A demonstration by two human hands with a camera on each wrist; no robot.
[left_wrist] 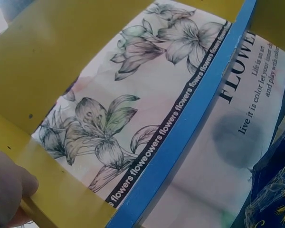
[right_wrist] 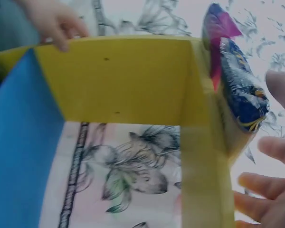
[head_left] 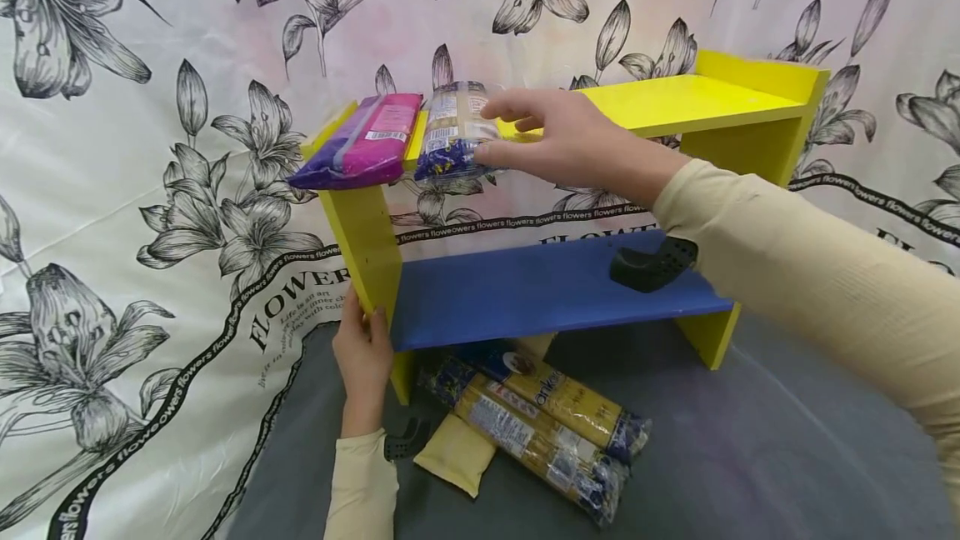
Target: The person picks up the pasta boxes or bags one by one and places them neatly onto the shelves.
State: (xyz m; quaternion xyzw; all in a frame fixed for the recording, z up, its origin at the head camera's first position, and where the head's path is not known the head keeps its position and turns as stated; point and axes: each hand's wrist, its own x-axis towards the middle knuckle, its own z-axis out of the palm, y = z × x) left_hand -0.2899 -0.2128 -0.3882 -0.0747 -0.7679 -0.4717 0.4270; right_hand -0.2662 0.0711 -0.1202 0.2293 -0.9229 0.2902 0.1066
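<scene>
A yellow and blue shelf unit (head_left: 525, 286) stands on the grey surface. On its top board, at the left end, lies a pink and purple packet (head_left: 382, 136). Beside that is a clear and blue food packet (head_left: 453, 127), its contents hard to make out. My right hand (head_left: 562, 136) is at the right side of the clear packet, fingers spread and slightly bent; in the right wrist view they stand apart from the packet (right_wrist: 242, 88). Low on the unit's left side panel (head_left: 363, 265), my left hand (head_left: 363, 352) grips the edge, thumb on the near side.
Below the blue shelf lie two long blue and gold packets (head_left: 525, 432), pasta by their look, on the grey surface. A small yellow packet (head_left: 457, 452) is partly under them. Behind the unit hangs a flower-printed cloth (head_left: 187, 215).
</scene>
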